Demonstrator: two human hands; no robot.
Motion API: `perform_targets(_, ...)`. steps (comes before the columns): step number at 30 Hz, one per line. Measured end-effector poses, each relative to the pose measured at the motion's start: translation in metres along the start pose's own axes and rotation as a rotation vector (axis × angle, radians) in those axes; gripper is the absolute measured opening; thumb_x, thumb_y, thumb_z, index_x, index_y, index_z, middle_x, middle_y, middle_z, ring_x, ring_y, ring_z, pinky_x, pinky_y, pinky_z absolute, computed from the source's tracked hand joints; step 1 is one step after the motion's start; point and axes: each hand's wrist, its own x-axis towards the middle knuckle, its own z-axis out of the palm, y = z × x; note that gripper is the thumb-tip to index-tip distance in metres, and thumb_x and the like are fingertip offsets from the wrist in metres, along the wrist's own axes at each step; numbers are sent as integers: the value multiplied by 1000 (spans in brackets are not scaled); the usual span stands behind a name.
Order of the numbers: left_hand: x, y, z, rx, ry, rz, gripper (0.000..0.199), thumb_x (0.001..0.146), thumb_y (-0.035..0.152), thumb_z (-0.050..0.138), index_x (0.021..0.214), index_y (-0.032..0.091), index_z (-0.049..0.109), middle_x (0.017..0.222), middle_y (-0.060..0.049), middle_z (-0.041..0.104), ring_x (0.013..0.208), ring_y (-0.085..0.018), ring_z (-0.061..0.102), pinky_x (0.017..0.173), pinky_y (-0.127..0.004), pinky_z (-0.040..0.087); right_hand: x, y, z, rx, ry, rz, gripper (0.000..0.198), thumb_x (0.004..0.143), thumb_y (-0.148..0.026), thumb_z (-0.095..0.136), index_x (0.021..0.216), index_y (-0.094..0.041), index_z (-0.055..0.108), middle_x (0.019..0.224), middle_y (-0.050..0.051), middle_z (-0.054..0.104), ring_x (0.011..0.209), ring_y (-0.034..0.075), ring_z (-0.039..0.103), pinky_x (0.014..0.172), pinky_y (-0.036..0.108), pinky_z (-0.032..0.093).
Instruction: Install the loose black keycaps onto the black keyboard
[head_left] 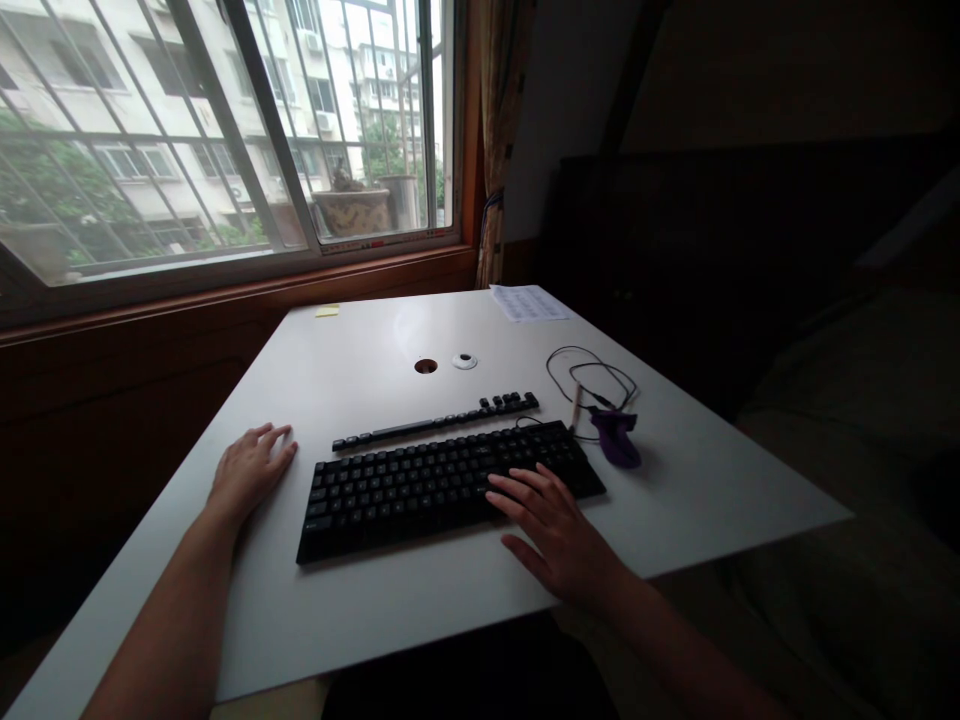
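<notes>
A black computer keyboard (420, 487) lies slightly askew on the white table (337, 625). Along its near edge runs a dark strip where no keycaps show. Behind it, a row of loose black keycaps (420, 428) is laid out, with a long spacebar among them. My right hand (544, 525) is over the right part of the keyboard, fingers stretched out; whether the fingertips press on keys I cannot tell. To the left of the keyboard, my left hand (251, 468) rests on the tabletop with its fingers apart, holding nothing.
A purple object (617, 440) sits right of the keyboard beside a thin light stick (576, 408) and a coiled black cable (592, 365). Farther back are a cable hole (426, 367), its round white cover (465, 361), printed paper (529, 303) and a yellow note (328, 311).
</notes>
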Motion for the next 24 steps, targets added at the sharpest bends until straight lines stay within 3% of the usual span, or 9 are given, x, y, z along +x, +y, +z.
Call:
perform_targets(16,2,-7,5,-5,14,20,72,98,63,30,145,18,62,151,-19,56,139,-36,54,118,-52,41,-6,-3,-2,1,-57,12,50,104,-29,56,154,-29,46,156,3,57,151,24,43,133,57,12)
perform_targets(21,2,-9,7,-6,25,22,70,98,63,33,144,20,63,150,-17,58,138,-36,55,117,-51,42,7,13,-5,69,57,23,44,105,-22,52,148,-28,50,152,5,60,148,25,46,130,58,21)
perform_targets(24,2,-9,8,-10,47,24,68,98,62,34,143,21,64,150,-16,59,137,-35,56,116,-51,43,32,40,-10,115,155,107,33,106,-22,48,137,-28,58,134,6,71,137,25,55,126,57,32)
